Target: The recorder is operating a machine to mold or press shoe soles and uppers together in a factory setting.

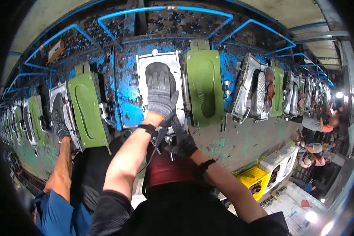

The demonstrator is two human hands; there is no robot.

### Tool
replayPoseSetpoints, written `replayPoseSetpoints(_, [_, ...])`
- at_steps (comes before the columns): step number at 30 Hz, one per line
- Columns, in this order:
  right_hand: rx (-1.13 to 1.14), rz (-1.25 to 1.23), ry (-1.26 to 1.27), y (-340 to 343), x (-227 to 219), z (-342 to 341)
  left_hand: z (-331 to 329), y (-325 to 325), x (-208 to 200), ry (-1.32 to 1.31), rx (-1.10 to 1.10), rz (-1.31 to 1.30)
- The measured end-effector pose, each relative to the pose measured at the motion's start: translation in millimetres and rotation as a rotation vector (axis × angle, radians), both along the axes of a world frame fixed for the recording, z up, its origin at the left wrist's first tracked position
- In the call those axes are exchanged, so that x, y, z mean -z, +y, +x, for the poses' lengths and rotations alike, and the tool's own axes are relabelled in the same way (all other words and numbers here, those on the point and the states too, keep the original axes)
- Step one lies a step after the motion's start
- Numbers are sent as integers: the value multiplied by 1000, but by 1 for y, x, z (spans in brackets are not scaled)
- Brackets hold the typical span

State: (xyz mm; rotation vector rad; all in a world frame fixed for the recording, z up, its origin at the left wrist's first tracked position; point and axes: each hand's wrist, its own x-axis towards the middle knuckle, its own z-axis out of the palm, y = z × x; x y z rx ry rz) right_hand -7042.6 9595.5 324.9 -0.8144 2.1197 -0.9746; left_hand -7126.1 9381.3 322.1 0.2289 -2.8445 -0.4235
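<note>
The open, rectangular silver metal mould (pixel 141 69) is bordered closely on its right by a green, sole-patterned lid (pixel 203 88) and on its left by a worn blue metal surface (pixel 128 94); a grey, green-stained floor (pixel 244 139) is seen beyond the lid's lower edge. Dark pieces (pixel 256 188) are held in a yellow plastic crate (pixel 244 173); in the mould a dark, rounded sole (pixel 157 67) is set, partly covered by the grey-gloved left hand (pixel 160 92), which is laid flat with fingers extended; the dark-gloved right hand (pixel 183 138) is placed near the mould's lower edge, its grip impossible to tell.
</note>
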Motion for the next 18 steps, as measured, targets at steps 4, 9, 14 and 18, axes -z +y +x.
replayPoseSetpoints(4, [-149, 184, 138, 1, -10, 1, 3, 20, 9, -218, -25, -33])
replayPoseSetpoints(9, [-213, 349, 90, -5, -36, -6, -6, 43, -10, -397, -60, -153])
replayPoseSetpoints(14, [-246, 469, -106, 3, -33, 8, 3, 44, 1, -194, -137, -40])
replayPoseSetpoints(18, [-372, 384, -113, 3, 3, 6, -8, 47, -8, -262, -159, -90])
